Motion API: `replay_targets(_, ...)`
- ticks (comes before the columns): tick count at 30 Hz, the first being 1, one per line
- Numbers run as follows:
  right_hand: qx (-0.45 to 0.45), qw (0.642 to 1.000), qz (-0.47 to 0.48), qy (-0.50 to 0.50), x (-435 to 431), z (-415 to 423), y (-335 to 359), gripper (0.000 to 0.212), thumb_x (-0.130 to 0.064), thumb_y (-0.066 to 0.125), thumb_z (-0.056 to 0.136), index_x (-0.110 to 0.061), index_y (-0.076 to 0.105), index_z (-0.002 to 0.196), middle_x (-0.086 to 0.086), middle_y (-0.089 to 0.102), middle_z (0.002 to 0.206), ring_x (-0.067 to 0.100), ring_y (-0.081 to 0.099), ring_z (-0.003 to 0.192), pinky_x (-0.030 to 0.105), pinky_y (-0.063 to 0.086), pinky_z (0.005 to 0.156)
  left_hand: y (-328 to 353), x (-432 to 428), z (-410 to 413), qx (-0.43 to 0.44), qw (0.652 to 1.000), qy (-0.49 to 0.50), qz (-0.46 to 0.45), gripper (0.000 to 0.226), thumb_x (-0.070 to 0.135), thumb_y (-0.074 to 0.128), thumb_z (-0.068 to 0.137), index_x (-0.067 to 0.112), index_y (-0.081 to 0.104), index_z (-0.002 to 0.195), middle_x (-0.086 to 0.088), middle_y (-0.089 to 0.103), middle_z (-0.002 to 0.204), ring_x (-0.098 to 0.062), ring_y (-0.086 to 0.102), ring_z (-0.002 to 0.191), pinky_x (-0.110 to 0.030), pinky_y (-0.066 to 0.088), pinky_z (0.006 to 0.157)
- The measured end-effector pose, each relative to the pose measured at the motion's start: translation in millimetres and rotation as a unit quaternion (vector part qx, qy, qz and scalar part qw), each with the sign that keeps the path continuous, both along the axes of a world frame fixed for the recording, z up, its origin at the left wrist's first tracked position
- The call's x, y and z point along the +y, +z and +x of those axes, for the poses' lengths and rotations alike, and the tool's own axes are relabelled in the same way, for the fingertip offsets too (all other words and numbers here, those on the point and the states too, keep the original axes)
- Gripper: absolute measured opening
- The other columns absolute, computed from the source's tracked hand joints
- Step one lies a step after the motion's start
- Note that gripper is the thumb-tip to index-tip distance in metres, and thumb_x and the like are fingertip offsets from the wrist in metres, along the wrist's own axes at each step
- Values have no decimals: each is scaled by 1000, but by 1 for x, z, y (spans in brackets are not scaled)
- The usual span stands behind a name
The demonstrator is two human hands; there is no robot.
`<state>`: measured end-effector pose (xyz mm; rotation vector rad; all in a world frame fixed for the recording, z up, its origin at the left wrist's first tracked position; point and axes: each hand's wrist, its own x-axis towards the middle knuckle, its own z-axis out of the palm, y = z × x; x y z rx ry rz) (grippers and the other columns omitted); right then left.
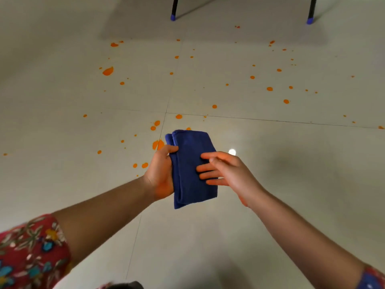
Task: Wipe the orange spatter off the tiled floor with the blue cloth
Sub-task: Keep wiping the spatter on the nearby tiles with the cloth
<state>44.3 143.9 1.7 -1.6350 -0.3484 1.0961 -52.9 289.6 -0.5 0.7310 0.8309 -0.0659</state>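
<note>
A folded blue cloth (190, 163) is held in the air above the pale tiled floor (270, 205). My left hand (161, 174) grips its left edge, thumb curled over the top. My right hand (227, 174) lies against the cloth's right side with straight fingers spread on it. Orange spatter (108, 71) is scattered over the tiles ahead, with a larger blot (158, 144) just left of the cloth and several small drops (269, 88) further right.
Two black furniture legs with blue caps (173, 17) (310, 21) stand at the far edge of the spatter. Tile joints (270, 120) cross the floor. A bright light reflection (232, 152) shows beside my right hand.
</note>
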Motion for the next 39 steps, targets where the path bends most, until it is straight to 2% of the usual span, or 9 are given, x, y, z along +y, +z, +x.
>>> replay_targets(7, -100, 993, -59, 2, 57, -35, 20, 34, -43, 73, 81, -22, 59, 104, 2, 69, 98, 15, 72, 80, 28, 56, 67, 8, 40, -18, -124, 978, -102, -132, 53, 36, 32, 85, 7, 52, 125, -13, 56, 119, -26, 58, 104, -39, 43, 99)
replay_targets(10, -144, 988, -49, -20, 73, -42, 34, 18, -26, 73, 83, -15, 60, 91, 4, 69, 88, 15, 68, 73, 25, 52, 61, 18, 58, -23, -158, 970, -120, -140, 55, 34, 27, 84, 6, 55, 121, -14, 62, 118, -27, 63, 100, -42, 46, 94)
replay_targets(17, 6, 982, -101, -157, 46, -29, 37, 20, -16, 47, 88, -20, 50, 69, -5, 50, 65, 13, 51, 61, 26, 41, 61, 23, 104, -41, -67, 992, -91, 46, 42, 33, 43, 87, 17, 62, 120, -11, 64, 123, -28, 63, 109, -40, 47, 93)
replay_targets(22, -101, 950, -290, 61, 38, -21, 11, 19, -20, 58, 87, -21, 58, 106, -3, 61, 105, 17, 61, 102, 33, 45, 92, 35, 117, -56, -1, 969, -193, 151, 50, 23, 58, 67, 5, 62, 114, -15, 66, 103, -28, 64, 94, -38, 46, 89)
replay_targets(25, -117, 979, -116, 120, 54, -17, 16, 84, -12, 70, 72, -37, 31, 142, -16, 48, 135, 5, 45, 129, 24, 40, 101, 48, 111, -54, 5, 946, -258, 198, 19, 19, 54, 78, 9, 59, 93, -10, 61, 86, -23, 59, 80, -33, 44, 75)
replay_targets(29, -13, 969, -9, 245, 80, -24, 32, 47, -7, 66, 67, -21, 59, 111, -18, 71, 98, -2, 64, 95, 17, 48, 84, 56, 117, -49, 22, 931, -278, 236, 19, 22, 53, 65, 11, 52, 80, -8, 54, 77, -21, 54, 73, -31, 42, 69)
replay_targets(31, 33, 965, 25, 257, 85, -28, 31, 37, -16, 67, 72, -20, 60, 108, -18, 72, 97, -3, 63, 98, 14, 45, 86, 61, 128, -52, 58, 924, -280, 252, 15, 23, 55, 70, 11, 52, 79, -10, 55, 76, -22, 54, 70, -31, 43, 66)
replay_targets(36, 48, 991, 35, 118, 108, -36, 18, 18, -32, 57, 94, -23, 65, 108, -4, 71, 109, 12, 63, 108, 40, 42, 108, 48, 166, -82, 145, 912, -328, 200, 32, 34, 47, 91, 10, 67, 92, -12, 70, 88, -25, 64, 73, -32, 47, 72)
replay_targets(39, 94, 991, 85, 40, 109, -44, 15, 22, -28, 50, 98, -18, 63, 113, -1, 72, 110, 13, 65, 109, 33, 48, 99, 24, 163, -108, 136, 960, -216, 113, 43, 45, 54, 79, 8, 75, 89, -11, 70, 90, -24, 64, 72, -32, 45, 72)
